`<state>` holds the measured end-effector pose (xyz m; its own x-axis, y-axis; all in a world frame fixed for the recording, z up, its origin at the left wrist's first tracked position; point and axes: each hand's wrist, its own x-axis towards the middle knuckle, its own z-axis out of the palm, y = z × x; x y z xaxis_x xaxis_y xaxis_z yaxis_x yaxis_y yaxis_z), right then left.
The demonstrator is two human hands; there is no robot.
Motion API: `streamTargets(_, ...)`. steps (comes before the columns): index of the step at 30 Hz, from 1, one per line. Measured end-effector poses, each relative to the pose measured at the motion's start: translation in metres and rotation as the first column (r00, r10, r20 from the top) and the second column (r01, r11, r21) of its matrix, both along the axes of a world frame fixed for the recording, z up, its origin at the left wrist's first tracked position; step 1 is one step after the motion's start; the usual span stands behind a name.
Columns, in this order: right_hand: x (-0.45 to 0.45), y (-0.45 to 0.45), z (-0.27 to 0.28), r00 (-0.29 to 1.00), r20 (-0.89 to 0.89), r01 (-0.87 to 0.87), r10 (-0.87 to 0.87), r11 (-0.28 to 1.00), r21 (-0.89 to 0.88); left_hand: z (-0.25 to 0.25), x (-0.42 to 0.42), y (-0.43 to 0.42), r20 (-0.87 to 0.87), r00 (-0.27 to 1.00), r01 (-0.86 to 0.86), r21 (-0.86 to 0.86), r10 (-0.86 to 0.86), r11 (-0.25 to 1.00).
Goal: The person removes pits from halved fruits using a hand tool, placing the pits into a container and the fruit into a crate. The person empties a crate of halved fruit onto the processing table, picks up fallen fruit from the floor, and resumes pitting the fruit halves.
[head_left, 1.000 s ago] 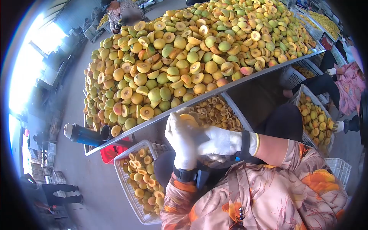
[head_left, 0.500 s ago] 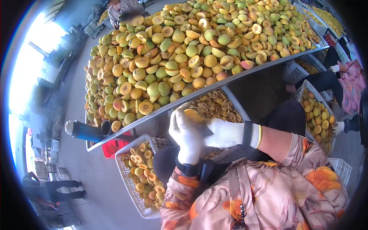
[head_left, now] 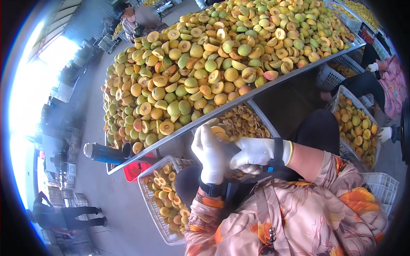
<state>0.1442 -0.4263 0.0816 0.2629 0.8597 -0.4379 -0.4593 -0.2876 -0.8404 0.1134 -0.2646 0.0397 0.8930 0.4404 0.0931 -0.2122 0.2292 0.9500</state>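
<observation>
My left hand (head_left: pixel 210 154), in a white glove with a dark band at the wrist, is closed around a yellow peach half (head_left: pixel 221 133), its fingers up along the fruit's side. My right hand (head_left: pixel 253 152), also gloved in white, is beside it with curled fingers. A dark blur lies between the two hands, so what the right hand grips cannot be made out. Below and beyond them stands a crate of brown and yellow fruit scraps (head_left: pixel 247 121). A large heap of halved peaches (head_left: pixel 188 81) covers the metal-edged table (head_left: pixel 256 91) in front.
At the left are a white crate of peach halves (head_left: pixel 168 200), a red container (head_left: pixel 136 169) and a blue flask (head_left: pixel 102 152) by the table's corner. Another fruit crate (head_left: pixel 355 128) stands right, near a co-worker's gloved hand (head_left: pixel 385 134). More people are around the table and floor.
My right hand has turned and drawn slightly back, its fingers now curled lower. My left hand still holds the peach half. The whole view has shifted slightly.
</observation>
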Motion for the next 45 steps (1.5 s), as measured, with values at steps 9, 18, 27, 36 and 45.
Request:
streamTargets(9, -0.014, -0.021, 0.016, 0.925, 0.376, 0.004, 0.054, 0.988, -0.152, 0.018, -0.017, -0.02, -0.119, 0.992, 0.037, 0.001, -0.036, 0.999)
streamTargets(18, -0.022, -0.035, 0.0, 0.899, -0.37, -0.08, 0.236, 0.918, 0.39, 0.047, -0.025, -0.026, 0.058, 0.933, 0.357, -0.061, -0.354, 0.932)
streamTargets(27, -0.015, -0.03, 0.022, 0.943, -0.028, -0.31, 0.33, 0.909, 0.279, 0.039, -0.054, 0.017, 0.058, 0.975, 0.221, -0.292, -0.213, 0.931)
streamTargets(36, 0.019, -0.035, -0.131, 0.517, 0.729, 0.157, 0.448, 0.788, -0.596, -0.107, -0.241, 0.191, -0.238, 0.655, -0.421, 0.673, 0.717, 0.608)
streamTargets(45, 0.024, -0.032, -0.175, 0.498, 0.549, 0.006, 0.671, 0.631, -0.776, -0.238, -0.332, 0.194, -0.822, 0.275, 0.616, 0.549, 0.499, 0.565)
